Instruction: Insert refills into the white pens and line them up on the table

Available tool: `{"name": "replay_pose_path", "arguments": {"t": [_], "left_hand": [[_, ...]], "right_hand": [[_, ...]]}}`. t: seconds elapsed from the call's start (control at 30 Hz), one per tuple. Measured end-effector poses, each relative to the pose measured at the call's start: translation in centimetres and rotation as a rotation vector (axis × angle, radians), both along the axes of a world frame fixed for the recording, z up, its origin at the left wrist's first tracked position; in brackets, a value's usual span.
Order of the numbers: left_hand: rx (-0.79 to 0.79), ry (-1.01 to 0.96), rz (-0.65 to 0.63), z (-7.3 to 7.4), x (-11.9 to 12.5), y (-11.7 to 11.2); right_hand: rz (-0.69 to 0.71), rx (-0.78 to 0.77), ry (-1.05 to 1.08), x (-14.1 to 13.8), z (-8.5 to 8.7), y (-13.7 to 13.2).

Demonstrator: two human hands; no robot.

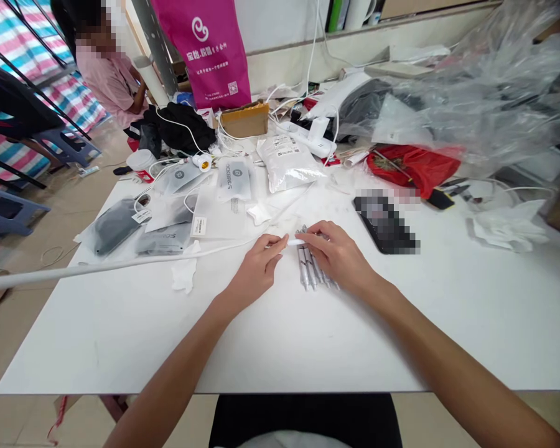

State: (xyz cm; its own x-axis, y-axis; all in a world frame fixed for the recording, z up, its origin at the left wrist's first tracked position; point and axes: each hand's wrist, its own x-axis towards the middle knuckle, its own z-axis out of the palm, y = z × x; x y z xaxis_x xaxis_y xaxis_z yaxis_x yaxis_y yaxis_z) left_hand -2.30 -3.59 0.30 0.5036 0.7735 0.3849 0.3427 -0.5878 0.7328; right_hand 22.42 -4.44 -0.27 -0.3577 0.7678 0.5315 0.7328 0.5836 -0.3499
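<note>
On the white table, head view:
Left hand [256, 270]: curled, thumb and forefinger pinched on the near end of a small white stick [293, 242]; rest of the fingers folded narrow toward the palm.
Right hand [338, 255]: fingers bent, tips closed on the other end of the same white stick, palm resting over the far part of the pen bundle.
White stick: thin, straight, smooth, held level between the two hands, just above the table surface.
Grey pens [310, 270]: slim cylinders with a dull metallic sheen, lying side by side in a loose row directly under and just nearer than the right hand; touching one another.
Progress, as a judgement: several pens already laid together; one piece in the fingers, not yet set down; number left cannot be told.
Table [280, 348]: flat, matt white board, bare in front of both wrists.
Beyond the left hand: clear plastic pouches [233, 180] with grey contents, glossy and wrinkled; crumpled white tissue [185, 274] just to the outer side of the left hand; long white rod [98, 266] running leftward from near the fingertips.
Beyond the right hand: dark phone [385, 224], flat, well apart from the fingers; red packet [413, 165] farther off; heap of clear film [490, 81], crinkled and shiny.
Far left: seated person [109, 74] in a pink top, apart from the table work.
</note>
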Motion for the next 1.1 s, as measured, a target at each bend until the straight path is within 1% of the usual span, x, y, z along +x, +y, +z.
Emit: {"name": "replay_pose_path", "arguments": {"t": [0.17,0.27,0.37,0.47,0.6,0.7,0.83,0.93,1.0,1.1], "left_hand": [[0.024,-0.076,0.113,0.0,0.1,0.4],[0.074,-0.091,0.148,0.2,0.2,0.7],[0.142,-0.089,0.138,0.2,0.2,0.8],[0.169,-0.095,0.139,0.2,0.2,0.7],[0.18,-0.04,0.152,0.0,0.1,0.7],[0.175,0.017,0.177,0.0,-0.1,0.7],[0.219,-0.011,0.168,-0.1,-0.1,0.8],[0.298,-0.036,0.141,-0.3,-0.1,0.8],[0.347,-0.041,0.13,-0.5,0.0,0.7],[0.374,-0.038,0.133,-0.5,0.1,0.7]], "right_hand": [[0.039,-0.025,-0.075,-0.2,0.5,-0.4],[0.068,-0.013,-0.084,-0.7,0.7,-0.7],[0.084,0.016,-0.076,-0.9,0.8,-0.9],[0.07,-0.003,-0.085,-0.9,1.0,-0.8],[0.053,-0.028,-0.117,-0.9,1.2,-0.9],[0.062,-0.041,-0.074,-1.1,1.3,-1.0],[0.083,-0.015,-0.022,-1.3,1.6,-1.1],[0.09,0.02,-0.017,-1.2,1.7,-1.0],[0.094,0.024,-0.021,-1.2,1.6,-0.9],[0.094,0.01,-0.016,-1.2,1.4,-0.9]]}}
